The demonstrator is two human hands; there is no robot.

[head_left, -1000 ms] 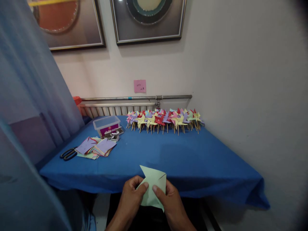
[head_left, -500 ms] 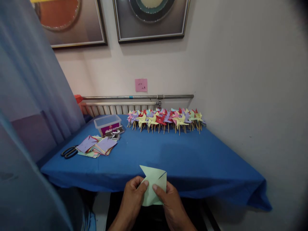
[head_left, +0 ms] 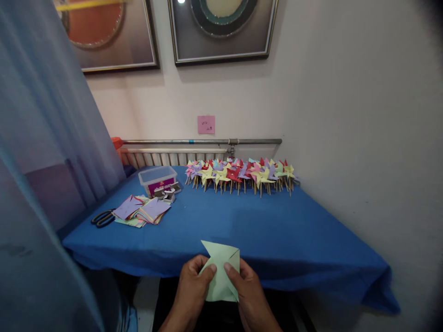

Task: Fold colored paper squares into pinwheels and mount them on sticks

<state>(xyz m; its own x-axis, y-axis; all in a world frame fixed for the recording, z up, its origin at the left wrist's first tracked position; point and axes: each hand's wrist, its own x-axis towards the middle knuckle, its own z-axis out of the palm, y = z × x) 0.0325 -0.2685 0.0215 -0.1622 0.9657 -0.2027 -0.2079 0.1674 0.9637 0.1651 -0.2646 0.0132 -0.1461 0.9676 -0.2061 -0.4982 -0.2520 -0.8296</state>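
Note:
A light green paper square [head_left: 221, 272] with slits cut in from its corners is held in front of the table's near edge. My left hand [head_left: 194, 286] pinches its left side, thumb on top and fingers behind. On the right side, my right hand [head_left: 249, 290] grips it the same way, with the thumb pressed near the middle. One slit runs in from the upper right corner, and the upper left corner sticks out as a point. The fingers behind the paper are hidden.
Finished paper pinwheels [head_left: 238, 174] on sticks stand at the back of the blue-covered table [head_left: 207, 216]. At left are cut paper squares [head_left: 154, 210], black scissors [head_left: 103, 218], a clear plastic box [head_left: 157, 179] and small staple-like boxes [head_left: 168, 191]. A blue curtain [head_left: 51, 115] hangs at left.
Both thumbs have shifted slightly to the right on the green paper. Its lower right slit now shows beside the right hand. The view has moved a little.

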